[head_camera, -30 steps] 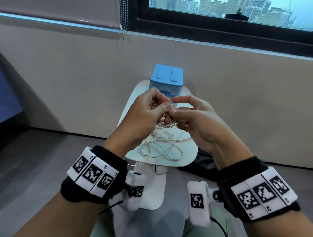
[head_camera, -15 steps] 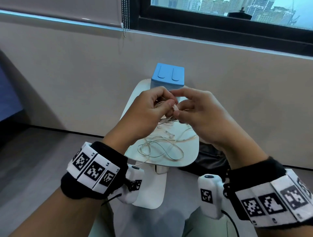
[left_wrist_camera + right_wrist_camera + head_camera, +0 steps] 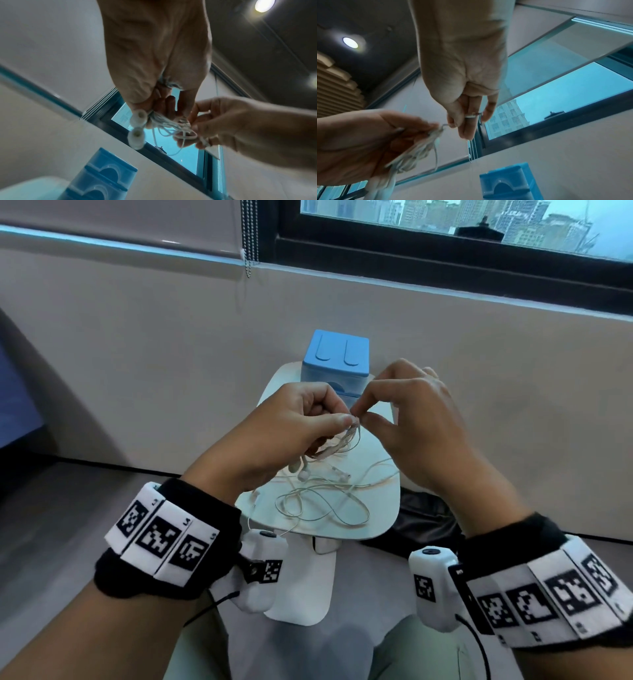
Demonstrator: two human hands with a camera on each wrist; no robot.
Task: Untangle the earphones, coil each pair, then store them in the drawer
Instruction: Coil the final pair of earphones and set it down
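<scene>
Both hands work a bundle of white earphone cable above a small white table.

Head view: the left hand (image 3: 291, 433) curls its fingers around a coiled bundle of earphones (image 3: 337, 440), while the right hand (image 3: 411, 419) pinches the cable end at the bundle's top between thumb and forefinger. A second, loose pair of earphones (image 3: 322, 501) lies spread on the white table (image 3: 383, 508), with the blue drawer box (image 3: 337, 357) at the table's far end. Left wrist view: the left hand (image 3: 154, 60) grips the coil (image 3: 171, 124), two earbuds (image 3: 137, 125) hanging just below the fingers; the right hand's fingertips (image 3: 193, 128) touch the strands. Right wrist view: the right hand (image 3: 464, 75) holds a thin piece of cable (image 3: 471, 116) between thumb and fingers, just beside the left hand's bundle (image 3: 419, 150).
</scene>
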